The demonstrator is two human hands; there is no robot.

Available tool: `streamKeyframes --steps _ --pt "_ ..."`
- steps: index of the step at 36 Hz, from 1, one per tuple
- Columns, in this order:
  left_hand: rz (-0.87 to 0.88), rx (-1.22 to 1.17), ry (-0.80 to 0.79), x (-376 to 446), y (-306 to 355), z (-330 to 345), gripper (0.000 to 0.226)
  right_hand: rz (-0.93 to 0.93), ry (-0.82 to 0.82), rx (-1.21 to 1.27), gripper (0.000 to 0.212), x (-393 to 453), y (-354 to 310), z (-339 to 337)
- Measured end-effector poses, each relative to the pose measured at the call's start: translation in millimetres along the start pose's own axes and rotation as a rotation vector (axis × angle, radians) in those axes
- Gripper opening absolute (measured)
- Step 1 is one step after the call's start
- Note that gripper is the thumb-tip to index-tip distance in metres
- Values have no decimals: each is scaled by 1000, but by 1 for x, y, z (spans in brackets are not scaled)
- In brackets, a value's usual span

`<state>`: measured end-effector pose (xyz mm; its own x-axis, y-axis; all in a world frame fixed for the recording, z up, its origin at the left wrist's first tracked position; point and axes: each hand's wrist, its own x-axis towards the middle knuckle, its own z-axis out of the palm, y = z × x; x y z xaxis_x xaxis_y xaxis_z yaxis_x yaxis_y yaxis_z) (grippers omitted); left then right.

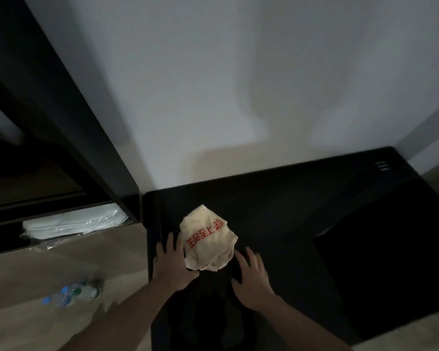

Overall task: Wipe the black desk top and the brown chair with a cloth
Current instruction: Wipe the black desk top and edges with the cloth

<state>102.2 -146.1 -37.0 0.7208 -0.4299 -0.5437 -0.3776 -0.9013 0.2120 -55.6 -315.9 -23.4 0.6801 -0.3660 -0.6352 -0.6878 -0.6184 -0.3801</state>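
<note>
nearest to us, our two forearms reach forward over the black worktop (302, 198). our left hand (173, 264) lies with fingers straight and spread, its inner edge touching the cream cloth (207, 240); our right hand (251, 272) is spread flat just beside the cloth's right corner, fingers relaxed and holding nothing. the cloth sits bunched on the worktop between the two hands, red printed characters showing on its top. low to our left, a blurred plastic bottle (72, 295) with a blue label lies on the pale wood floor (61, 262). further left, white folded bedding in clear plastic wrap (74, 221) sits under a dark shelf unit (48, 110). beyond the worktop rises a plain white wall (238, 84), and at the far right corner of the worktop we see small light markings (382, 166), too small to make out.
</note>
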Motion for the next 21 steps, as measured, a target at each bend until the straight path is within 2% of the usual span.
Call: streamKeyframes --steps 2,5,10,12,16,21 --pt "166 24 38 10 14 -8 123 80 -17 -31 86 -15 24 2" --pt "264 81 -50 23 38 -14 117 173 -19 -18 89 -33 53 9" --pt "231 167 -196 41 56 -11 111 243 -28 8 96 -47 89 26" --pt "218 207 -203 51 55 -7 107 231 -26 -4 101 -47 97 33" --pt "167 266 -204 74 53 -13 118 200 -5 -52 105 -44 105 44" --pt "96 253 -195 90 56 -39 105 166 15 -64 103 -43 113 52"
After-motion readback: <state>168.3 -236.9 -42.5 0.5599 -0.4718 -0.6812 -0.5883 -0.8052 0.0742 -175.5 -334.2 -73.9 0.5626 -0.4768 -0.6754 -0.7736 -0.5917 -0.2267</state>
